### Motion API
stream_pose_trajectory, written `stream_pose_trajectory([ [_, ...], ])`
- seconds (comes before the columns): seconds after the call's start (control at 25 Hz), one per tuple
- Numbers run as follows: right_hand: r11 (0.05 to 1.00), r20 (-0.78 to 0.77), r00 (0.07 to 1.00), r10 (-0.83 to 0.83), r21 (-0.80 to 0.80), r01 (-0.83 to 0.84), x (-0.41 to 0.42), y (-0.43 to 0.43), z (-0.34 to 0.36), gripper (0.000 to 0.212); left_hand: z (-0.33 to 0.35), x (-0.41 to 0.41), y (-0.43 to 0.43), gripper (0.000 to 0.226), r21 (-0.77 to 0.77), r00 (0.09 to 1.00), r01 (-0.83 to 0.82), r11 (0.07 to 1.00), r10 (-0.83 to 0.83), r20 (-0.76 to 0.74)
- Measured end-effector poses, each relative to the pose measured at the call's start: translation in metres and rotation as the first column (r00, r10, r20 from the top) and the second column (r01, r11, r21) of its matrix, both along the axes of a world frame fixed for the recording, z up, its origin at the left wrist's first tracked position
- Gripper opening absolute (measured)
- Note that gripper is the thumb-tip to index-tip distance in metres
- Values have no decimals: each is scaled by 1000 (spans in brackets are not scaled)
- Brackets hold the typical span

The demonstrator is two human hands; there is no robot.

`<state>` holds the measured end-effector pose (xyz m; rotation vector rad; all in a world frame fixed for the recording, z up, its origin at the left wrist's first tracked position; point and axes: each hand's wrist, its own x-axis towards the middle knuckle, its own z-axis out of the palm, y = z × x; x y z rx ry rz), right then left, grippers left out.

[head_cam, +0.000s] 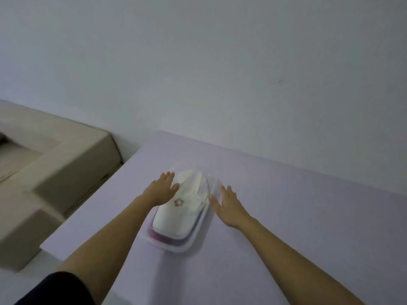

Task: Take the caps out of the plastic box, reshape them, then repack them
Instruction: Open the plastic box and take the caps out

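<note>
A clear plastic box (193, 243) lies on the pale lilac table (308, 216), its long axis running away from me. Inside is a stack of caps: a white cap (187, 208) with a small flower emblem on top, and a pink cap (163, 237) showing beneath its near edge. My left hand (161, 188) rests flat at the box's left side, fingers spread, thumb touching the white cap. My right hand (229, 205) lies flat on the right side of the box, fingers apart. Neither hand grips anything.
A beige sofa (55, 172) stands to the left of the table, below its level. A plain white wall (220, 62) runs behind the table's far edge. The table's left edge passes close to my left forearm.
</note>
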<state>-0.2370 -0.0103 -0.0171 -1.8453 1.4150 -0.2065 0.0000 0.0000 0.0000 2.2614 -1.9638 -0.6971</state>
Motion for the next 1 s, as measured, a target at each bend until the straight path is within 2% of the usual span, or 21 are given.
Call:
stream_pose_trajectory([
  [0.12, 991, 41, 998, -57, 127, 51, 32, 6, -33, 85, -25, 38, 14, 63, 115, 992, -128, 985, 128, 11],
  [0.16, 982, 113, 987, -114, 164, 95, 42, 12, -42, 84, -34, 48, 20, 65, 150, 987, -158, 976, 161, -7],
  [0.24, 939, 233, 933, -274, 273, 208, 61, 23, -59, 84, -54, 57, 26, 68, 210, 971, -203, 956, 225, -84],
  [0.36, 881, 271, 876, -400, 375, 287, 78, 31, -72, 92, -68, 58, 29, 70, 229, 925, -261, 938, 311, -218],
  [0.48, 879, 261, 864, -431, 338, 337, 76, 33, -77, 77, -73, 51, 30, 65, 175, 896, -322, 930, 359, -260],
  [0.6, 879, 260, 855, -448, 301, 369, 51, 31, -68, 70, -69, 24, 27, 61, 100, 910, -307, 946, 323, -259],
  [0.8, 837, 232, 809, -541, 243, 490, -42, 33, -54, 77, -63, -69, 17, 57, 9, 924, -211, 977, 202, -324],
  [1.0, 750, 200, 724, -660, 219, 624, -143, 58, -52, 64, -69, -174, 29, 56, 1, 909, -139, 990, 128, -397],
])
